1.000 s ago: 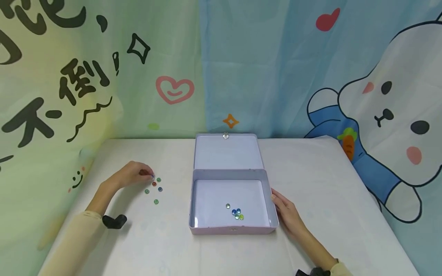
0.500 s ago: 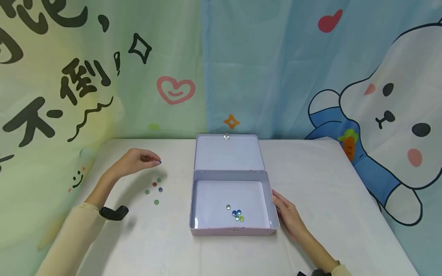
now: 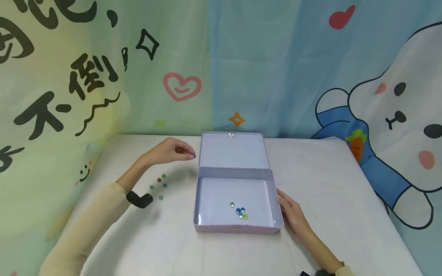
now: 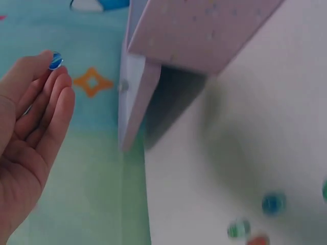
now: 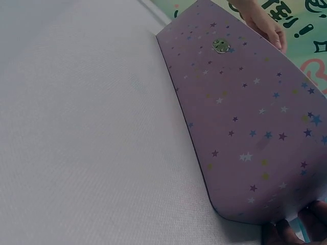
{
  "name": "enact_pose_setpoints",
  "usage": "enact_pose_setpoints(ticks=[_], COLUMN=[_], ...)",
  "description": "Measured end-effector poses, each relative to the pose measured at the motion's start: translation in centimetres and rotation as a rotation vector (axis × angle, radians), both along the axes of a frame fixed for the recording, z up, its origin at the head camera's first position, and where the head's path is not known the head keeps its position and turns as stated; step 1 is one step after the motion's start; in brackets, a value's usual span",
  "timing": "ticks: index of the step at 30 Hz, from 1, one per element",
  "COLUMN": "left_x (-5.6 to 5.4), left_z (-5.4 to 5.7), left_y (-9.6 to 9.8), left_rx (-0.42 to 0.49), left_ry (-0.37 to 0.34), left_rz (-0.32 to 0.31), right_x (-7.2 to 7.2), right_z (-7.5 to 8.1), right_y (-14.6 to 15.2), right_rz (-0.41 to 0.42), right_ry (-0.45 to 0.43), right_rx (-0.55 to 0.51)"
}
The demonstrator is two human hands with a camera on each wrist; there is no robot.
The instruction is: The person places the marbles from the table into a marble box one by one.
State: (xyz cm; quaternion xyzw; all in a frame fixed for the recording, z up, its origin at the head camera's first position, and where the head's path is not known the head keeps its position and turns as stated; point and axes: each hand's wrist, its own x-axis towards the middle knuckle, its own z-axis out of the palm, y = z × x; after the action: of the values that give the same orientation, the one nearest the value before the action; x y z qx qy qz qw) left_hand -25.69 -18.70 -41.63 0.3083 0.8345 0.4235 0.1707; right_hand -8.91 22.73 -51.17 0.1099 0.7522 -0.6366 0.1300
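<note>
My left hand (image 3: pixel 170 150) is raised beside the lid of a box, pinching a blue glass marble (image 4: pixel 56 60) between thumb and fingertips. The pink, star-printed tin box (image 3: pixel 238 229) stands on the table with its lid (image 3: pixel 233 150) tipped back. My right hand (image 3: pixel 293 213) holds the box at its right side; in the right wrist view only a few fingers (image 5: pixel 311 222) show at the box's corner. Inside the box lie several marbles, among them a blue marble (image 3: pixel 238 211) and a yellow-green marble (image 3: pixel 245 216).
Left of the box, several loose marbles lie on the white tabletop (image 3: pixel 172 245), including a red marble (image 3: pixel 159 179) and a green marble (image 3: pixel 160 197). A printed curtain (image 3: pixel 248 69) hangs behind the table.
My left hand has lifted the blue marble from near the loose ones and carried it right, toward the box lid. The right hand stays at the box. The head view has shifted slightly.
</note>
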Motion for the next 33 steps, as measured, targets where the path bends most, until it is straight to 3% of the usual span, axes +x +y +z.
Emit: enact_pose_setpoints(ticks=[10,14,20,26,33], left_x=[0.3,0.3,0.6,1.8,3.2], left_z=[1.4,1.5,0.7,-0.1,-1.0], left_y=[6.5,9.1,13.6,17.7,20.7], left_rx=[0.058,0.064,-0.020,-0.117,-0.185], left_ry=[0.015,0.037,0.084,0.110,0.090], left_rz=[-0.155,-0.236,-0.374,-0.527,-0.593], right_x=[-0.3,-0.4,-0.4,-0.1,-0.2], right_z=[0.0,0.1,0.1,0.1,0.0], right_y=[-0.1,0.0,0.1,0.1,0.1], right_rz=[0.009,0.005,0.003,0.001,-0.003], right_ry=[0.002,-0.002,-0.001,-0.007,-0.019], right_rx=[-0.021,-0.016,-0.010,-0.006,-0.031])
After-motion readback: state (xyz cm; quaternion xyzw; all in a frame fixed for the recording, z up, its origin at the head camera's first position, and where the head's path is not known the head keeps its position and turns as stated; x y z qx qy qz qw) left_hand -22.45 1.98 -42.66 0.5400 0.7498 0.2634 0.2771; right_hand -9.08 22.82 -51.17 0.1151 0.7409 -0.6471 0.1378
